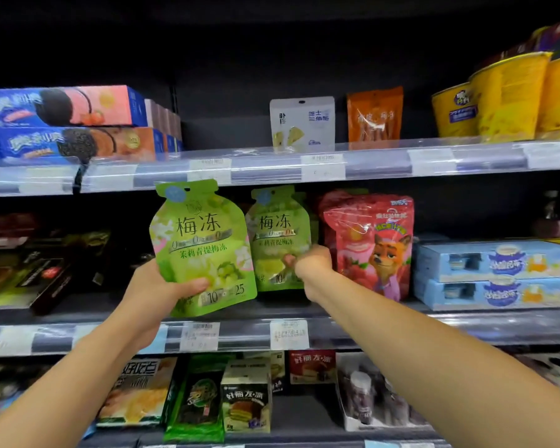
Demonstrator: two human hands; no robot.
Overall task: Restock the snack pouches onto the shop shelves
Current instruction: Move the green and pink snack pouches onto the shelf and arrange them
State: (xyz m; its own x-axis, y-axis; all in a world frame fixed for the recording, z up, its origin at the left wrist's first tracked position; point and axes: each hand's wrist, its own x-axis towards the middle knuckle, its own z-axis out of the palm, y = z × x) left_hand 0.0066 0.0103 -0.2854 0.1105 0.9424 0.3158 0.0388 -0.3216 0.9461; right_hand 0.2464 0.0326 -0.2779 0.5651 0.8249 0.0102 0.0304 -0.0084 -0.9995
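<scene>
My left hand (157,291) grips a green snack pouch (201,244) by its lower left corner and holds it upright in front of the middle shelf (353,331). My right hand (312,263) pinches the right edge of a second green pouch (277,234) that stands upright on that shelf, just behind and to the right of the first. A red pouch with a cartoon fox (369,244) stands immediately right of my right hand.
Blue cookie boxes (62,124) are stacked top left. White (301,124) and orange (374,113) pouches and yellow tubs (505,98) stand on the top shelf. Light blue boxes (495,273) lie at middle right, dark boxes (29,270) at middle left, snack packs (207,392) below.
</scene>
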